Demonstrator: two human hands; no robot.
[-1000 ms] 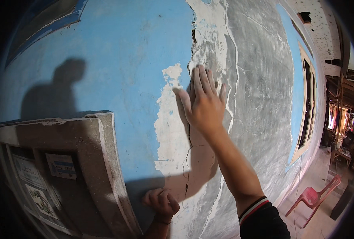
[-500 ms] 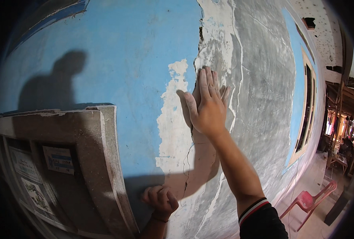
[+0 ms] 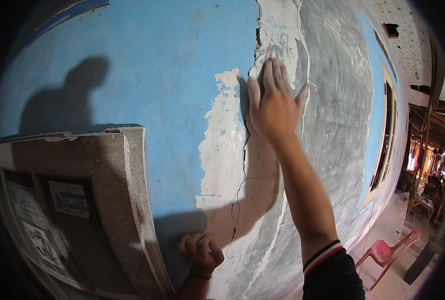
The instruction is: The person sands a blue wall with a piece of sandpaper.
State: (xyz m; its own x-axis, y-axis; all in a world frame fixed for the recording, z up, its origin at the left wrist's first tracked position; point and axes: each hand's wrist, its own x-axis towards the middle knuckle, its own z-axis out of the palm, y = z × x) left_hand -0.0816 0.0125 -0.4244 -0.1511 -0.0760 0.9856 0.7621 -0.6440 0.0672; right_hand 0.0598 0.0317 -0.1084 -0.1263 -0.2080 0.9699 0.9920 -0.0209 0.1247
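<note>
My right hand lies flat with its fingers spread on the cracked wall, just right of a long dark crack. Whitish dust coats its fingers, and nothing shows in its grasp. Around it, bare white plaster meets grey plaster on the right and blue paint on the left. Lower down, my left hand is closed with curled fingers against the shaded wall beside the crack's lower end. Its palm is turned away, so anything inside it is hidden.
A brown wooden frame with a rough top edge juts out at lower left, papers stuck inside it. A window opens farther along the wall. On the floor at lower right stands a red plastic chair. Shadows fall across the wall.
My right hand has slid upward and slightly right along the plaster, its fingers spreading a little. My left hand stays almost where it was, and the view has shifted slightly.
</note>
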